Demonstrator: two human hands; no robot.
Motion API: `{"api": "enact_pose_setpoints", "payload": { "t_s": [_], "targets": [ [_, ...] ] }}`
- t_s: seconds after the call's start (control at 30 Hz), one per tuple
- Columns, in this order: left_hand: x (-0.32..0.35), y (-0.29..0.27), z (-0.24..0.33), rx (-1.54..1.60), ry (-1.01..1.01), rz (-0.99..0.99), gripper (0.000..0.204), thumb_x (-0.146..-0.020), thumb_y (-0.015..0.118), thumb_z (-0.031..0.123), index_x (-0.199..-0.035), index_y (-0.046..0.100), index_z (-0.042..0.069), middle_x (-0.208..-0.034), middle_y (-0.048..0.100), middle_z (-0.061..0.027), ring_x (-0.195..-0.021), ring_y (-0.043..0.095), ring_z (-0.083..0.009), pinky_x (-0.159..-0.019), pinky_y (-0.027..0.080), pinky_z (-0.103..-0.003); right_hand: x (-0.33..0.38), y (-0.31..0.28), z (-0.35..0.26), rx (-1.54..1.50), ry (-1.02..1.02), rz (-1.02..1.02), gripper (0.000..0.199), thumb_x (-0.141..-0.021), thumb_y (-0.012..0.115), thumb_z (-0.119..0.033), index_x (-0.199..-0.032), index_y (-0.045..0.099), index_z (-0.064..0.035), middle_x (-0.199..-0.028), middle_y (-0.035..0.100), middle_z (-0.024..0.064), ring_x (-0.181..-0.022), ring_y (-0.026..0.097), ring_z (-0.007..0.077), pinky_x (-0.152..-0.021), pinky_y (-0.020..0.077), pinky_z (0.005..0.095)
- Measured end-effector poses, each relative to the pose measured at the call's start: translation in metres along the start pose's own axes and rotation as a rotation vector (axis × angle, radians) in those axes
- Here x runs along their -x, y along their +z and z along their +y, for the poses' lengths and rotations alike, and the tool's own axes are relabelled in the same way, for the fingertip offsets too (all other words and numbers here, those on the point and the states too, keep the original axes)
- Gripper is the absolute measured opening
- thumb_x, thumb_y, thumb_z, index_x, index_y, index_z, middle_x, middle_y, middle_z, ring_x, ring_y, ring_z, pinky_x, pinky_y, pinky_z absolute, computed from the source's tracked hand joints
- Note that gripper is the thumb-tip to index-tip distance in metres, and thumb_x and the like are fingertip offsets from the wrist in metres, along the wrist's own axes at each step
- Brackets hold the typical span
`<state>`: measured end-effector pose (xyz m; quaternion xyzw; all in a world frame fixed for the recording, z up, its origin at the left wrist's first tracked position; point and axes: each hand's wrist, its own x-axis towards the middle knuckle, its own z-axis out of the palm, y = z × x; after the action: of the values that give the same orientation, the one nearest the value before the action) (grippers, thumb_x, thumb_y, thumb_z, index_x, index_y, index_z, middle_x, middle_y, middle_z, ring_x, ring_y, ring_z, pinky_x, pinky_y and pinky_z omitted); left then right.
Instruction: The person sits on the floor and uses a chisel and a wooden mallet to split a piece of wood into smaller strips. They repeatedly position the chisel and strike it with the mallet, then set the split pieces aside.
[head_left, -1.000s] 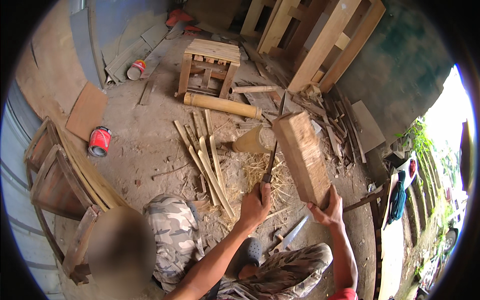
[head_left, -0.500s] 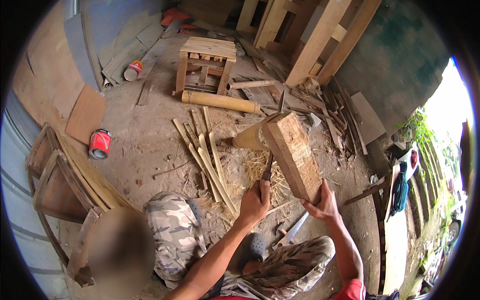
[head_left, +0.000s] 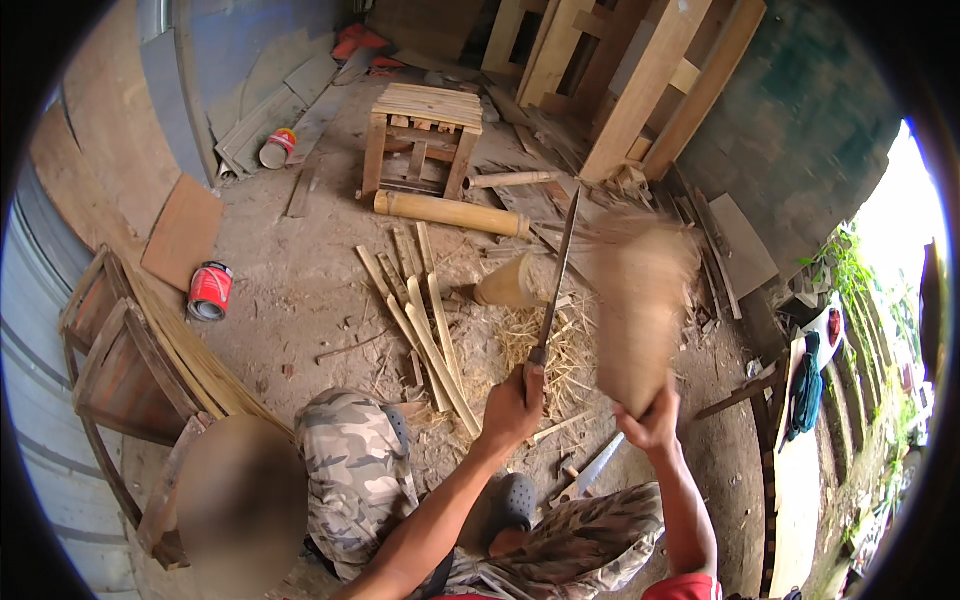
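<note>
We close our left hand [head_left: 512,408] around the handle of a long knife [head_left: 556,275], upright over the straw-strewn floor [head_left: 300,290], while our right hand [head_left: 652,425] grips the low end of a blurred wooden block [head_left: 640,305], seemingly stiff and heavy.

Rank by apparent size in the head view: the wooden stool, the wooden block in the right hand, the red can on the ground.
1. Wooden block in the right hand: looks largest, though motion blur and nearness to the camera inflate it.
2. Wooden stool: close to the block in apparent size, so this order is unsure.
3. Red can: clearly smallest.
</note>
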<state>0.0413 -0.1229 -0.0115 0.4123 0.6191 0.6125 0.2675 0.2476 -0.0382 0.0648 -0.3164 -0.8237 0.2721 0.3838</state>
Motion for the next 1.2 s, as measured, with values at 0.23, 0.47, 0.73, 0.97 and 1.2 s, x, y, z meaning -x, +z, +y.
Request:
{"api": "enact_pose_setpoints", "payload": {
  "t_s": [0.23,0.47,0.73,0.97,1.2],
  "targets": [
    [-0.007,-0.007,-0.005,-0.014,-0.003,0.007,0.045,-0.103,0.040,0.041,-0.088,0.055,0.001,-0.053,0.055,-0.0189,-0.049,0.058,-0.0406,-0.046,0.043,-0.048,-0.003,-0.012,-0.008,0.314,0.113,-0.036,0.056,-0.067,0.081,-0.032,-0.099,0.051,0.0037,-0.074,0.062,0.0185,-0.066,0.064,0.0272,-0.062,0.0507,0.0372],
    [-0.006,-0.011,0.002,0.017,0.000,-0.007,0.046,-0.103,0.039,0.042,-0.088,0.055,0.002,-0.053,0.054,-0.0168,-0.046,0.057,-0.0359,-0.046,0.044,-0.046,-0.010,0.004,-0.038,-0.255,-0.124,0.306,0.078,-0.074,0.076,-0.037,-0.130,0.042,0.0047,-0.107,0.060,0.0128,-0.096,0.059,0.0206,-0.081,0.0504,0.0344],
    [-0.009,-0.014,-0.009,-0.076,-0.036,-0.022,0.055,-0.104,0.034,0.047,-0.092,0.061,0.001,-0.056,0.054,-0.0130,-0.052,0.057,-0.0285,-0.053,0.043,-0.041,-0.009,-0.001,-0.018,0.311,0.216,-0.123,0.058,-0.067,0.082,-0.035,-0.097,0.049,0.0020,-0.070,0.060,0.0154,-0.059,0.060,0.0244,-0.055,0.0472,0.0369],
    [-0.011,-0.014,-0.005,0.004,0.033,-0.002,0.044,-0.103,0.041,0.039,-0.087,0.056,0.001,-0.053,0.052,-0.0171,-0.048,0.056,-0.0375,-0.046,0.041,-0.046,-0.016,-0.005,-0.057,-0.158,-0.042,0.271,0.081,-0.071,0.080,-0.041,-0.126,0.044,0.0074,-0.099,0.063,0.0129,-0.090,0.061,0.0211,-0.077,0.0505,0.0337],
    [-0.012,-0.019,-0.003,-0.022,-0.136,-0.126,0.051,-0.103,0.037,0.045,-0.088,0.056,0.001,-0.053,0.054,-0.0155,-0.047,0.058,-0.0344,-0.047,0.043,-0.045,0.007,0.016,0.016,0.288,0.310,-0.175,0.070,-0.070,0.077,-0.034,-0.117,0.047,0.0072,-0.084,0.066,0.0218,-0.078,0.068,0.0297,-0.073,0.0545,0.0384]
  ]
}}
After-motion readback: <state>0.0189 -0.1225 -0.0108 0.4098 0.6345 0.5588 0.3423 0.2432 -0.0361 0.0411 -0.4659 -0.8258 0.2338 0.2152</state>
